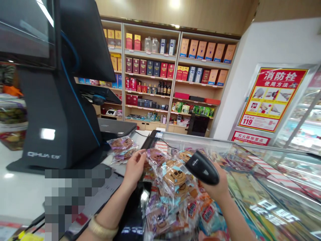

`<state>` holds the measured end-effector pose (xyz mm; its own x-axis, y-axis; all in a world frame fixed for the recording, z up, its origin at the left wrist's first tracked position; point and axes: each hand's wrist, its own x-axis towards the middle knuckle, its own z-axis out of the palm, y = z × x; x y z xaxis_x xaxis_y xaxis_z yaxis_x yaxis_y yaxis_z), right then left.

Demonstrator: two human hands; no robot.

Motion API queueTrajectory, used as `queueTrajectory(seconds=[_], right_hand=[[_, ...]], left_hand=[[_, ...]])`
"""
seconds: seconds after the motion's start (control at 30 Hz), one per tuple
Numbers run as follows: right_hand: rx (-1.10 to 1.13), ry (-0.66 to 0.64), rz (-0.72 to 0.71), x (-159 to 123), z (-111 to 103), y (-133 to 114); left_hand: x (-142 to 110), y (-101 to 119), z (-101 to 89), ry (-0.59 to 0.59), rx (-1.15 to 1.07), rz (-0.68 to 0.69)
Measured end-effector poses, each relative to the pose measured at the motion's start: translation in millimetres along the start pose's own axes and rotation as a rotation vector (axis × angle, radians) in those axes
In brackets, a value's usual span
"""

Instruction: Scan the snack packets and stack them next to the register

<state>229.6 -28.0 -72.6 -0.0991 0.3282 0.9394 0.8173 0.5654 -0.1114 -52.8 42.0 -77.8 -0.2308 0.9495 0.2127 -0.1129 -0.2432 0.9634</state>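
Head view: left hand (135,169) sits by the left edge of a glass-topped display case (250,155), right hand (222,180) farther in over it. Right fingers are clamped around a black plastic handheld scanner (203,167), nose toward the heap. Left fingers are curled nearly together beside a clear plastic packet with purple trim and a brown round (157,156); can't tell if they grip it.

Heap of clear, crinkly packets runs along the case's left edge; can't tell whether it's on the glass or below. Nearest the scanner: a clear packet with a tan round biscuit and blue-white label (174,174). Second packet pile (122,149) at the right edge of the white tabletop (22,194).

To do it well, I'd separate one packet, pull the film flat so glare doesn't wash out the code, square the nose to the label, and keep neighbouring labels out of the beam.
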Motion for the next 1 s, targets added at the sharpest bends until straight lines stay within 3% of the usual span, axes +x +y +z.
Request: queueTrajectory(seconds=[0.13, 0.4, 0.5, 0.63, 0.73, 0.8, 1.0], right_hand=[[-0.018, 0.006, 0.007, -4.1, 1.8, 6.5], [-0.053, 0.059, -0.018, -10.7, 1.9, 17.7], [-0.046, 0.065, 0.011, -13.1, 1.1, 20.2], [-0.043, 0.072, 0.032, -15.7, 1.4, 22.0], [-0.051, 0.082, 0.034, -16.7, 2.2, 22.7], [-0.059, 0.090, 0.028, -16.7, 2.5, 22.9], [-0.067, 0.103, 0.019, -14.3, 2.0, 22.0]], left_hand=[[8.8, -14.1, -5.3, -0.042, 0.297, 0.159], [5.2, -33.1, 8.7, -0.185, 0.479, 0.355], [0.0, -24.9, 8.9, -0.056, 0.588, 0.486], [1.2, -1.6, -8.1, 0.340, 0.586, 0.647], [12.0, 9.5, -29.8, 0.732, 0.596, 0.530], [21.6, 9.7, -42.9, 0.854, 0.604, 0.375], [39.8, -4.4, -56.2, 0.727, 0.590, 0.074]])
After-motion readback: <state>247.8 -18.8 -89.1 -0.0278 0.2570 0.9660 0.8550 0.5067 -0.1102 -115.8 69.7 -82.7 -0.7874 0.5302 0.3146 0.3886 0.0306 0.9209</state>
